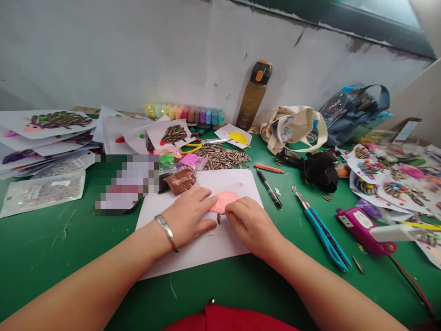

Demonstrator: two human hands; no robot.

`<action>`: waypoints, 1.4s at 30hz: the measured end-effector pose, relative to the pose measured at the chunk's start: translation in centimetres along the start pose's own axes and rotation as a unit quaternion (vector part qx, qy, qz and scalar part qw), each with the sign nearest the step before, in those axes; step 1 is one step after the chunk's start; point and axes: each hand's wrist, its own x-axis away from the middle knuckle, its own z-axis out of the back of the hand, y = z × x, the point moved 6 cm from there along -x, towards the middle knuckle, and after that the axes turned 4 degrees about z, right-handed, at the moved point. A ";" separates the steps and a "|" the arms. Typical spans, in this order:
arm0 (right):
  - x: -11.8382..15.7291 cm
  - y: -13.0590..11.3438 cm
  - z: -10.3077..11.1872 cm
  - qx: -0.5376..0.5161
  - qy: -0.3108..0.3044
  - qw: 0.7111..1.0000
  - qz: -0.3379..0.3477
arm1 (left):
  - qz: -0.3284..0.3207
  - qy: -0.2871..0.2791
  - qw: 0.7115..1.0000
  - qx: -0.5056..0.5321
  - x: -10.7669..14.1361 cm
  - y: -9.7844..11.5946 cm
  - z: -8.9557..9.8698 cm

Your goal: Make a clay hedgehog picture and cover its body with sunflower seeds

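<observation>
A white sheet of paper [165, 262] lies on the green table, with a flattened pink clay shape [223, 201] on it. My left hand [189, 215] rests on the paper with its fingers apart, fingertips at the clay's left edge. Closed at the clay's right edge, my right hand [250, 223] has its fingers bent together; what they pinch, if anything, is hidden. A small brown piece [219, 219] sits just below the pink clay, between the hands. Beyond my left hand is a brown clay packet [181, 180].
Sunflower seeds [223, 157] are heaped behind the paper. To the right lie a pen [268, 187], a blue cutter [324, 234] and a magenta glue gun [365, 230]. A bottle [253, 99] stands by the wall. Stacked papers [44, 142] are at left.
</observation>
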 end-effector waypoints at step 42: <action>-0.7 -0.3 -1.2 0.020 -0.035 0.997 0.071 | -0.017 0.003 1.000 0.024 -0.1 0.4 0.2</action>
